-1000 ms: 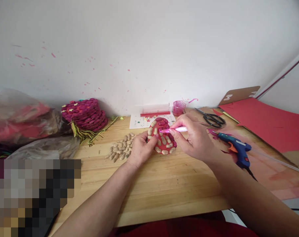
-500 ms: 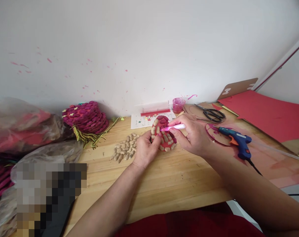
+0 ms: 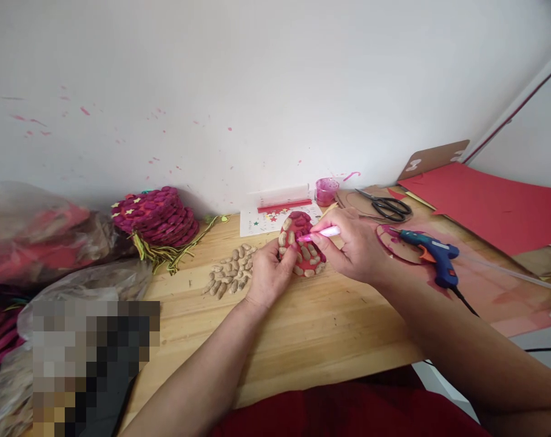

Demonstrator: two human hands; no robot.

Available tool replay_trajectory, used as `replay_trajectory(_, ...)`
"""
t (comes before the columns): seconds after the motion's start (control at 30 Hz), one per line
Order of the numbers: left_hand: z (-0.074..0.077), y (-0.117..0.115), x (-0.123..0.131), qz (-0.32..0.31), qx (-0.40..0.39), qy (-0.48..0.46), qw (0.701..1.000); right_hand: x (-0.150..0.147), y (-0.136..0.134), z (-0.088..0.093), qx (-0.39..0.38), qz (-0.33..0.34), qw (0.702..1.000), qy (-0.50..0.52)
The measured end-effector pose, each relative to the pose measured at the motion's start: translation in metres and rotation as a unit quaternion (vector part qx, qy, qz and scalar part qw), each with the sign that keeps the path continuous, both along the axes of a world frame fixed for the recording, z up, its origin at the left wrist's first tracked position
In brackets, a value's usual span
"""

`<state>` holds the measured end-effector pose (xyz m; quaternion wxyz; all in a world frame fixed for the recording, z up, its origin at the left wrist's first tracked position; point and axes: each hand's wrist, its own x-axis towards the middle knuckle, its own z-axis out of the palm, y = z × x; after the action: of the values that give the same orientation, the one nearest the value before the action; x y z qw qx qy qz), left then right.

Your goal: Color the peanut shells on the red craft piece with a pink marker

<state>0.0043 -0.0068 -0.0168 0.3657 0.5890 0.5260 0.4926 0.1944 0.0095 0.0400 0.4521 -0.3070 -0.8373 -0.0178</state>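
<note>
One roundish red piece (image 3: 305, 265) was tilted between your hands, near the middle of the desk (image 3: 303, 340); whether its lower edge met the wood, I could not tell. Peanuts (image 3: 283, 238) studded its face. Upper and right-hand shells: coated deep magenta. Left and lower shells: bare tan, red base showing in the gaps.

Your left hand (image 3: 272, 273) gripped the left edge, thumb across the front, other fingers mostly hidden. Your right hand (image 3: 355, 246) pinched a brush (image 3: 329, 231), white-handled, stained pink toward the tip; the tip lay at the shells near mid-face, contact unclear.

Loose peanuts (image 3: 235, 265), all tan, were spread just beside your left hand. Behind the piece: a clear cup (image 3: 326, 192), smeared pink. Right side: black scissors (image 3: 389, 208), blue glue gun (image 3: 445, 264).
</note>
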Motion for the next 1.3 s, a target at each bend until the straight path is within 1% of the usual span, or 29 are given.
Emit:
replay_trajectory(0.07,-0.0005,-0.0003,-0.0002,0.001,0.004,0.008,1.000,0.0002,0.0008,-0.0014,-0.005,-0.001,1.000,-0.012)
replay_trajectory(0.23,-0.0003,0.0003,-0.0019,0.005,-0.002,0.006,1.000,0.0024,-0.0009,0.0004,0.032,-0.019,0.999,0.001)
replay_trajectory(0.33,0.0003,0.0008,-0.0027,0.002,-0.005,-0.001,1.000,0.0023,-0.0023,0.0024,0.002,-0.024,1.000,0.017)
replay_trajectory(0.5,0.0004,-0.0005,-0.0014,0.001,0.003,0.008,1.000,-0.0007,-0.0023,0.0012,-0.029,-0.014,0.999,-0.010)
replay_trajectory(0.7,0.0027,-0.0018,-0.0009,-0.001,0.006,0.018,1.000,-0.0006,-0.0031,0.0015,-0.024,-0.013,1.000,0.011)
replay_trajectory(0.93,0.0048,-0.0010,-0.0010,0.005,0.013,0.030,0.999,0.0000,-0.0021,0.0009,-0.038,-0.010,0.999,0.001)
replay_trajectory(1.17,0.0057,-0.0022,-0.0003,0.000,0.017,0.021,1.000,-0.0012,-0.0007,-0.0040,-0.016,0.004,1.000,-0.019)
replay_trajectory(1.3,0.0045,-0.0013,-0.0021,-0.010,-0.003,0.012,1.000,-0.0011,-0.0019,-0.0023,-0.026,0.004,1.000,-0.014)
